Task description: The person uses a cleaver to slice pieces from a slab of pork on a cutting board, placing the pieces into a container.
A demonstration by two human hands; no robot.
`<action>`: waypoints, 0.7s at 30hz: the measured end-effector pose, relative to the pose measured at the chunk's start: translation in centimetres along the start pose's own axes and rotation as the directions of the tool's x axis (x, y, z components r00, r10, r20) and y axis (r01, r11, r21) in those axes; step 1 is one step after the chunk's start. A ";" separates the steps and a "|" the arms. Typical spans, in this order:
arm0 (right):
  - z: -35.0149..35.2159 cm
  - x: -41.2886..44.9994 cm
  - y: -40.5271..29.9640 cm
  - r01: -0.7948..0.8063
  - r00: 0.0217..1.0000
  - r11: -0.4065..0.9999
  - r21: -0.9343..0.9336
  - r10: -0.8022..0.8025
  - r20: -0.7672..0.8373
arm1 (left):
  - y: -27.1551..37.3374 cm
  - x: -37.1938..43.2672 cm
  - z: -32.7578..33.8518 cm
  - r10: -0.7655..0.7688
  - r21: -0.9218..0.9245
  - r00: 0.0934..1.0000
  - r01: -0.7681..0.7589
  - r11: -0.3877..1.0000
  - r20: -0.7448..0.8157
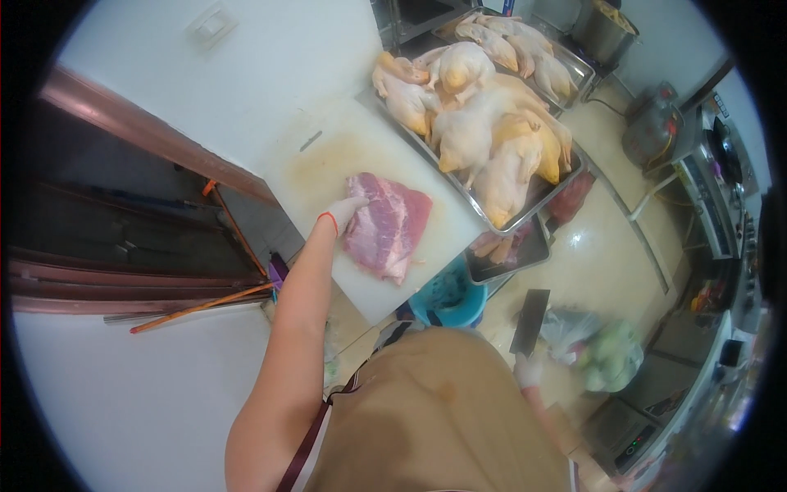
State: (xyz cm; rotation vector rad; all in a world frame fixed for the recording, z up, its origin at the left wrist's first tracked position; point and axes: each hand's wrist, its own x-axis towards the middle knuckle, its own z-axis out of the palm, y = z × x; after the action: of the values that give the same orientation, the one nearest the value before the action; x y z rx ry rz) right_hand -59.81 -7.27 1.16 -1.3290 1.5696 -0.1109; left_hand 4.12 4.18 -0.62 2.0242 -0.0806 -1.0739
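Note:
A slab of raw meat point(393, 230) with pink and pale fatty bands lies on a white cutting board point(307, 178). My left hand point(346, 215), in a pale knit glove with a red-orange cuff edge, rests on the slab's left side, its fingertips on the surface. Low on the right, away from the board, my right hand point(527, 371), gloved too, is closed around the handle of a cleaver point(531, 321). The cleaver's broad dark blade points away from me, above the floor. The handle itself is hidden in the hand.
Metal trays of plucked poultry point(486, 123) stand against the board's far right side. Below them are a smaller tray with meat pieces point(510, 252) and a blue basin point(452, 295). Plastic bags point(609, 357) lie on the floor at right. A gas cylinder point(653, 129) stands further back.

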 end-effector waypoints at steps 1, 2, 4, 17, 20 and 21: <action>-0.1 -0.2 -0.3 -0.009 1.000 1.000 0.023 0.010 -0.015 | -0.1 0.7 0.5 0.013 0.020 0.999 -0.014 1.000 0.041; -0.1 -0.5 -0.8 -0.006 1.000 1.000 0.019 0.006 -0.021 | -0.2 1.2 0.7 0.024 0.040 0.997 -0.027 0.999 0.078; -0.6 -1.1 -1.3 0.044 0.996 0.997 -0.057 -0.048 -0.076 | 0.0 1.5 3.8 0.278 0.143 0.961 -0.274 0.951 -0.011; 0.4 -0.6 -2.3 0.197 0.975 0.946 -0.256 -0.215 -0.046 | 7.8 3.0 -0.4 0.393 0.501 0.913 -0.391 0.772 0.107; 0.5 -0.7 -2.2 0.193 0.978 0.964 -0.185 -0.204 -0.039 | 8.0 3.3 -1.8 0.460 0.330 0.877 -0.399 0.856 -0.134; -0.3 -0.8 -1.1 0.154 0.985 0.983 -0.102 -0.161 -0.068 | 9.2 2.5 0.4 0.444 0.208 0.889 -0.416 0.885 -0.111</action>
State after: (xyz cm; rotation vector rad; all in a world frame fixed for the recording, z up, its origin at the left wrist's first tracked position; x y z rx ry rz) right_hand -59.43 -7.23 2.50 -1.5403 1.5476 -0.1876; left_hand 8.17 -3.19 3.94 2.1057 -0.5403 -0.6401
